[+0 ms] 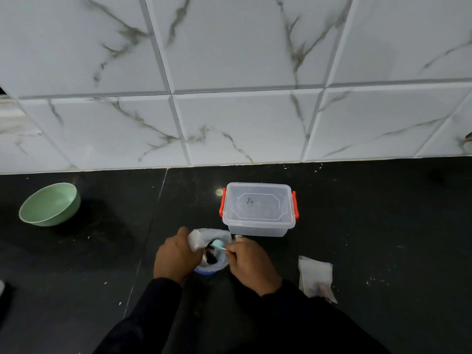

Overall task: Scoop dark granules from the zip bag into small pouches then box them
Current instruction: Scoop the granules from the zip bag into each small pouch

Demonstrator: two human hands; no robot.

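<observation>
On the black counter an open zip bag with a blue lower edge holds dark granules. My left hand grips a small white pouch at the bag's left rim. My right hand pinches the handle of a small light-blue spoon, whose bowl hangs over the bag's mouth beside the pouch. Just behind stands a clear plastic box with orange clips, its lid on. A stack of flat white pouches lies right of my right wrist.
A green bowl sits at the far left of the counter. A marbled white tile wall rises right behind the box. White specks are scattered over the black surface.
</observation>
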